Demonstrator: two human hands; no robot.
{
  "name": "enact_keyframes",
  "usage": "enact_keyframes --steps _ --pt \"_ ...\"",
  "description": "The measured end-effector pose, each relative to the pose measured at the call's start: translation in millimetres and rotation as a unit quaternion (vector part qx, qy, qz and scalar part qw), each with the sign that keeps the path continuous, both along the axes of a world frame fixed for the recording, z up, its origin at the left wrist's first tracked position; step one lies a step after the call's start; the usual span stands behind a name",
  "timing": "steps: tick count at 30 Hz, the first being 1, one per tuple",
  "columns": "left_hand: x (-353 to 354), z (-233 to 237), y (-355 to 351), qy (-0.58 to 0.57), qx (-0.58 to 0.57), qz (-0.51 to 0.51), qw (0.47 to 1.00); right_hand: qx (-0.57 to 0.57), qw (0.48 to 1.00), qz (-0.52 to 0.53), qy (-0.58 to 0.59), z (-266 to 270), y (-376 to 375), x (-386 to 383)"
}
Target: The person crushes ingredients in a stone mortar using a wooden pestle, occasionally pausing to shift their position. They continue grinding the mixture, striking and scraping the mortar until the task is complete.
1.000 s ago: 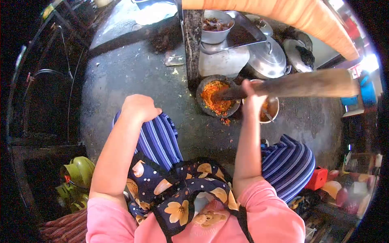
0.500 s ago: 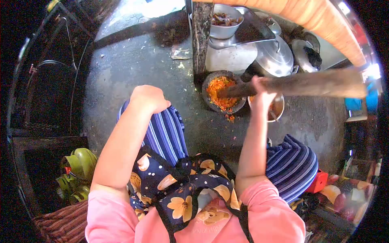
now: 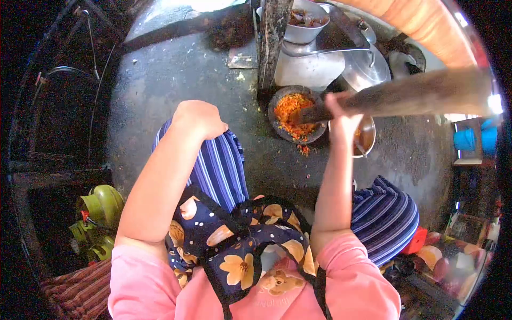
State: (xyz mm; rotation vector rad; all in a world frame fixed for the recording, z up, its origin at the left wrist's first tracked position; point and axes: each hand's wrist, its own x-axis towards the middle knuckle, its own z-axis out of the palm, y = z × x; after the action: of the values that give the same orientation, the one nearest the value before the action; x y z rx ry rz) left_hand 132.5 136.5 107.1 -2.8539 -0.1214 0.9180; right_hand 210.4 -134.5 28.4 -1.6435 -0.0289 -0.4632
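A long, thick wooden pestle (image 3: 416, 92) slants into the round stone mortar (image 3: 273, 118), and its lower end sits in a coarse orange-red mash (image 3: 290, 109). My right hand (image 3: 343, 113) is wrapped around the pestle near that lower end. Some bits of mash lie on the mortar's near rim and spill below it. Partly behind my right wrist is a metal bowl (image 3: 368, 140) with a spoon or similar handle in it. My left hand (image 3: 200, 118) rests on my left knee in striped cloth, bent over, with most of its fingers hidden.
Beyond the mortar stand a dark wooden post (image 3: 273, 48), a lidded pot (image 3: 368, 69) and a metal basin (image 3: 306, 29) with dark food. A green gas cylinder (image 3: 104, 205) is at left. Blue containers (image 3: 474, 140) and a red object (image 3: 416, 241) are at right.
The pestle and my right hand have shifted slightly in the mortar, and the pestle's upper end is higher in view. The whole view has tilted a little. My left hand stays on the knee.
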Motion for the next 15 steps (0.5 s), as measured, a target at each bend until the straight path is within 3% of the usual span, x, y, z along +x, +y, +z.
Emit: enact_keyframes --steps 2,4,5,7,8,9,10,12,15 --pt "2 5 0 0.025 0.007 0.014 1.0 0.0 0.997 0.067 -0.037 51 -12 6" --pt "5 6 0 0.044 0.017 0.025 0.999 0.079 0.993 0.076 -0.049 62 -11 12" --pt "5 4 2 0.036 0.015 0.021 0.999 0.013 0.998 0.052 -0.045 60 -8 10" --pt "4 2 3 0.023 0.014 0.02 0.999 0.012 0.998 0.055 0.004 -33 -11 31" --pt "3 3 1 0.02 0.012 0.013 1.0 -0.224 0.973 -0.003 -0.06 -117 -19 49" --pt "3 4 -1 0.018 0.01 0.007 1.0 -0.072 0.991 0.1 0.041 -127 -16 33" --pt "7 8 -2 0.012 0.013 0.013 1.0 -0.084 0.986 0.087 0.111 -97 -8 14" --pt "4 9 -6 0.034 0.008 0.021 0.999 0.045 0.994 0.065 0.071 -83 6 1" --pt "6 5 1 0.036 0.014 0.019 0.999 0.002 0.999 0.034 -0.017 -12 9 9"
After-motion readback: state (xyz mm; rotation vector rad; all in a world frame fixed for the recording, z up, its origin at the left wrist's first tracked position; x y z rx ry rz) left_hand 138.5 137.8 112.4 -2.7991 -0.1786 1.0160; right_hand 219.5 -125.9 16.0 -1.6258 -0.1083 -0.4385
